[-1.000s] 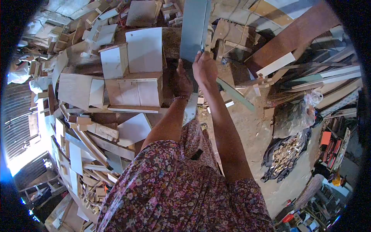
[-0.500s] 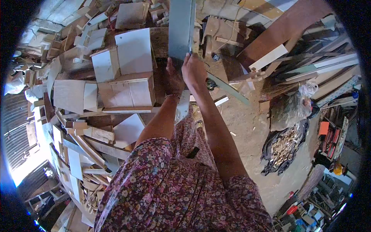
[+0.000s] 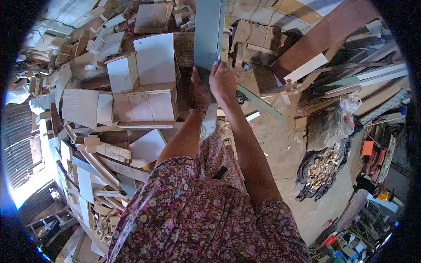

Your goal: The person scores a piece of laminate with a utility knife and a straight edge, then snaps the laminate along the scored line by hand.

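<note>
A long grey-blue board [image 3: 207, 35] runs away from me at the top middle of the head view. My left hand [image 3: 200, 91] is closed on its near end, with the thumb up along the left edge and the other fingers hidden in shadow. Beside it, my right hand [image 3: 222, 82] is closed at the board's right edge. From its fingertips a thin, pale, pointed tool [image 3: 218, 55] sticks up along that edge; its exact kind I cannot tell.
Wooden box pieces with white faces [image 3: 154, 57] stand close on the left, amid piled offcuts. A brown plank [image 3: 324, 37] and more boards lean at the right. Wood scraps lie on a black sheet [image 3: 326, 168] on the floor, and a narrow green strip [image 3: 263, 104] lies nearer.
The whole view has shifted slightly, so the board and both hands sit a little further right. Both hands keep nearly the same place and grip on the board.
</note>
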### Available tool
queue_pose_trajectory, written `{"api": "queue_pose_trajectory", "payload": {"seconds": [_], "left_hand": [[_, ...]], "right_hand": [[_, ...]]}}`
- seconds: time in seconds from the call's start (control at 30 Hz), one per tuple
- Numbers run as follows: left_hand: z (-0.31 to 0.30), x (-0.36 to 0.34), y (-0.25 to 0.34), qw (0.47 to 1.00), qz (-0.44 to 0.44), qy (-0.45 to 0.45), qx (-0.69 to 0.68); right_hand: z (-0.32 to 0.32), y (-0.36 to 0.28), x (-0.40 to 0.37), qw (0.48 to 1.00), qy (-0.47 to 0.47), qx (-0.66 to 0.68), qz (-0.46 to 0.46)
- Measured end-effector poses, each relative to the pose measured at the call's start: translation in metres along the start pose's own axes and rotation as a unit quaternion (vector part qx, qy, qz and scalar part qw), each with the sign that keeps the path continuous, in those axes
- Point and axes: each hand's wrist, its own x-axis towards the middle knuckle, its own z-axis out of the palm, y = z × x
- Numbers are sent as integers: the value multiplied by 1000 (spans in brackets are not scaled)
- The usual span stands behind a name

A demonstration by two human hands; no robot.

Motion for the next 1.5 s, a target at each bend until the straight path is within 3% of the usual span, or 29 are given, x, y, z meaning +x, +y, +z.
{"api": "queue_pose_trajectory", "payload": {"seconds": [0.03,0.1,0.23,0.3,0.33,0.4,0.43,0.47,0.5,0.53,0.6,0.63,0.67,0.7,0.73,0.77,0.8,0.83,0.87,0.9,0.93,1.0,1.03,1.1,1.2,1.5], "left_hand": [[3,-4,-12,1000,0,0,1],[7,-9,-34,972,26,-94,214],[0,-6,-23,994,23,-32,101],[-9,-5,-9,992,-89,-89,-13],[-6,-5,-10,992,-86,-92,-14],[8,-5,-26,997,30,-17,62],[17,-8,-45,997,32,-19,63],[26,-13,-68,983,-78,-57,-156],[24,-9,-63,908,-186,-91,-365],[21,-8,-57,907,-187,-94,-365],[14,-8,-38,957,-154,-54,-241],[11,-11,-33,956,-156,-53,-243],[7,-12,-29,993,-81,-56,-62],[4,-10,-27,991,-3,-56,124],[3,-5,-23,991,-2,-53,125],[2,-4,-19,984,-150,-57,-77],[1,-5,-15,915,-289,-59,-275],[3,-7,-16,915,-289,-65,-273],[6,-6,-17,977,-165,-24,-133],[8,-4,-18,999,-33,20,12],[1,2,-5,999,-31,19,13],[-15,8,17,966,-187,-119,134],[-7,3,6,966,-187,-121,133],[8,-2,-8,996,-53,-41,-54],[-6,-1,-3,987,-109,-111,47],[0,-4,-8,992,-95,-86,0]], "right_hand": [[1,-2,-1,1000,0,1,0],[3,-3,-8,999,1,-10,30],[0,8,-49,999,-31,-14,28],[-3,9,-53,996,-55,-43,60],[-3,10,-47,996,-52,-43,63],[-5,4,-17,998,-42,-10,35],[-2,2,-5,998,-41,-8,36],[3,0,5,1000,-16,-9,23],[3,-4,9,1000,10,-10,10],[2,-5,6,1000,6,-4,22],[-1,-2,-8,1000,-2,-4,18],[-2,1,-17,1000,-12,-4,9],[-6,4,-32,999,-31,-13,17],[-7,6,-42,999,-31,-14,13],[-7,8,-50,999,-31,-32,24],[-7,10,-56,997,-31,-51,39],[-6,11,-51,998,-24,-38,32],[-4,11,-41,998,-23,-37,37],[-2,9,-25,999,-13,-21,30],[1,6,-9,1000,-4,-3,20],[5,2,4,1000,-3,-1,21],[10,-3,21,1000,18,-5,14],[6,-5,20,1000,18,-6,15],[0,-5,12,1000,-3,17,18],[-9,1,-8,998,-33,12,45],[5,1,12,1000,6,-7,12]]}}
